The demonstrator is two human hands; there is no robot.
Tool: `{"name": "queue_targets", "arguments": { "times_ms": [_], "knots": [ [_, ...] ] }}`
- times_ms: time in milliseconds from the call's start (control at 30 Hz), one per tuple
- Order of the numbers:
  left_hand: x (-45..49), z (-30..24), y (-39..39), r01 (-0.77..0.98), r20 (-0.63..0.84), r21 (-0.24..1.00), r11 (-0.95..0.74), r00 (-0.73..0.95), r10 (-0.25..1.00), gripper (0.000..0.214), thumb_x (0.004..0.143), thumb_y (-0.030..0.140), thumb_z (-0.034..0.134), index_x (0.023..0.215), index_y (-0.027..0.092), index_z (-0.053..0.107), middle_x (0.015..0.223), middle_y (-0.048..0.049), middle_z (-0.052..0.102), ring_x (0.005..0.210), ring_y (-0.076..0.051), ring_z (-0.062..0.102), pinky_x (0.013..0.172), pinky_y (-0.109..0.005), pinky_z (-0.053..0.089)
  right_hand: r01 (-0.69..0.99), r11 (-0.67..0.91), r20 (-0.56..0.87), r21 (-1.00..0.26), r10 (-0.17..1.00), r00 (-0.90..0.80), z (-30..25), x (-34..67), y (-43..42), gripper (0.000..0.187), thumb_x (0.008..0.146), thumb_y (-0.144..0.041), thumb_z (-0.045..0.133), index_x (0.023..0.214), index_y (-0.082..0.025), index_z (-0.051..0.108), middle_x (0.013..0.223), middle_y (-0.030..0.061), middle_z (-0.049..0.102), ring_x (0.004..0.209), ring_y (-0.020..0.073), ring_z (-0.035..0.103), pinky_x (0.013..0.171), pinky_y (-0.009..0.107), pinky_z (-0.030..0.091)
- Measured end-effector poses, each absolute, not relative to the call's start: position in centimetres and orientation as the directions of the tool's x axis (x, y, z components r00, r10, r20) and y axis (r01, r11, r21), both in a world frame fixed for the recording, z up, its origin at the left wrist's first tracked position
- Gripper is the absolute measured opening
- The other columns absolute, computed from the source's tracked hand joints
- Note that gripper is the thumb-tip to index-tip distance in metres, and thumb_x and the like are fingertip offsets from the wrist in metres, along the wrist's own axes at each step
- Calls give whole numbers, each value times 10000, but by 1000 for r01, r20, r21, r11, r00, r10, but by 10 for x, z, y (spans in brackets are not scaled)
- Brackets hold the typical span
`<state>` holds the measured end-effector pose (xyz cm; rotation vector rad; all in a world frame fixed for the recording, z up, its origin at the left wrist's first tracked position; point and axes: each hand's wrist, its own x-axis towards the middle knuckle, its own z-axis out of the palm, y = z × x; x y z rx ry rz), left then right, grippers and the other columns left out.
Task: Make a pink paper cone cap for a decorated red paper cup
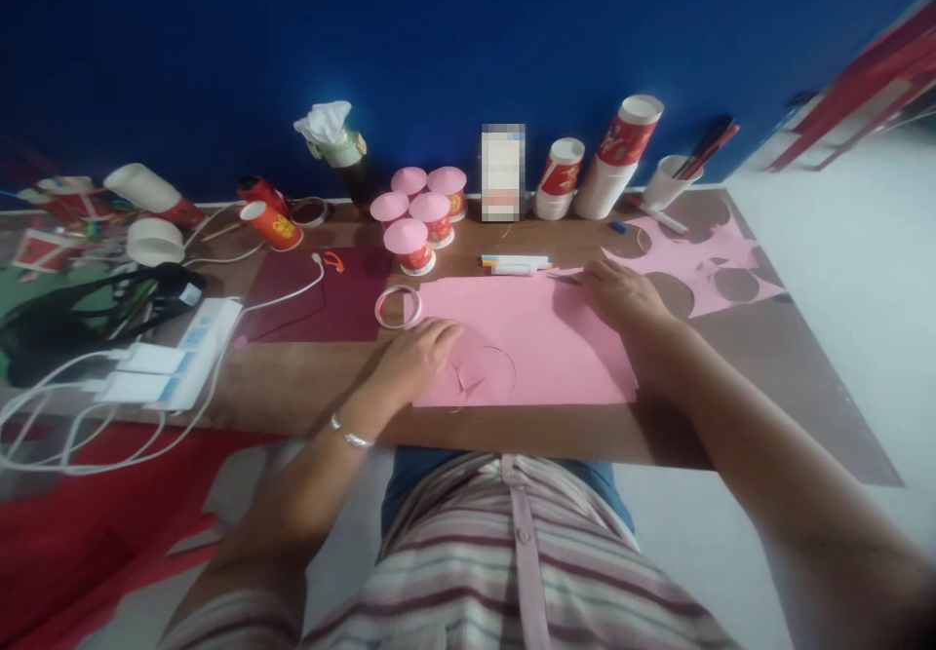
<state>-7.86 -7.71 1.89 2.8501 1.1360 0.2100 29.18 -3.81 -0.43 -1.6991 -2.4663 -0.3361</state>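
My left hand (422, 356) lies on the left part of a pink paper sheet (541, 324), fingers stretched out. Beside its fingertips is a round pink paper piece (497, 369) with a curved edge and a small angular flap. At the sheet's upper right, my right hand (621, 291) is closed around what look like scissors (563, 279); only a grey pointed end shows past the fingers. A roll of tape (399, 307) touches the sheet's left corner. Just behind the sheet are several markers (514, 265).
Paper cups with pink cone tops (408, 239) stand behind the tape. Stacked cups (618, 158), a phone (503, 172) and a pen cup (669, 182) line the wall. Pink paper offcuts (702, 265) lie right. A power strip (197, 353) with white cables sits left, near a maroon sheet (292, 304).
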Motion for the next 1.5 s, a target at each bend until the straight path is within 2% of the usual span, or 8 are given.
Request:
{"name": "queue_targets", "arguments": {
  "times_ms": [233,367,533,700,867,1067,1267,1500],
  "knots": [
    [-88,26,-78,605,58,204,-770,778,626,515,868,60,534,1378,124,565,1419,-156,606,1325,-279,553,1146,-469,479,909,405,279,102,865,-417,-1,270,-33,276,980,-151,456,1095,-176,705,1115,109,688,1007,266,582,773,356,410],
    [-102,33,-81,649,4,154,-745,754,657,560,861,111,581,1419,130,532,1452,-163,580,1353,-302,532,1161,-472,457,884,464,296,64,837,-461,5,243,-27,272,1007,-239,471,1188,-176,664,1163,135,677,1022,285,572,828,387,418],
    [-102,34,-84,683,4,53,-729,729,684,433,899,100,554,1330,119,585,1360,-176,639,1260,-304,610,1067,-459,521,861,506,290,49,818,-497,3,220,-4,320,999,-268,512,1297,-229,619,1247,122,668,1076,293,564,824,380,417],
    [-96,30,-82,684,26,18,-730,729,684,369,914,79,543,1267,147,623,1318,-156,668,1174,-287,658,994,-437,551,888,460,273,32,850,-450,-7,218,16,322,1033,-250,425,1248,-221,664,1186,122,691,1029,282,571,786,372,402],
    [-99,28,-79,700,78,30,-714,710,700,309,909,81,569,1196,148,664,1245,-147,702,1106,-282,683,912,-426,576,900,435,279,23,862,-423,-4,218,12,317,1011,-224,458,1261,-207,652,1235,139,671,1062,294,563,822,390,418],
    [-106,27,-78,718,108,58,-694,687,719,219,965,160,555,1135,180,692,1170,-110,736,1045,-239,702,869,-361,571,779,625,301,-37,751,-588,4,205,-42,327,1010,-242,494,1309,-172,607,1303,156,643,1181,302,550,911,411,468],
    [-123,28,-72,842,184,35,-538,524,832,231,984,249,560,1173,191,680,1212,-98,731,1062,-256,696,834,-355,565,777,628,228,-41,763,-605,-6,218,-70,311,1019,-227,455,1269,-178,634,1279,125,681,1137,281,600,915,401,495],
    [-135,26,-60,921,110,-53,-386,390,914,298,951,252,604,1241,186,623,1204,-118,704,1069,-286,672,746,-349,532,828,560,209,-2,810,-547,-2,228,-68,328,974,-163,484,1262,-163,641,1283,138,679,1124,297,600,875,411,495]
  ]
}}
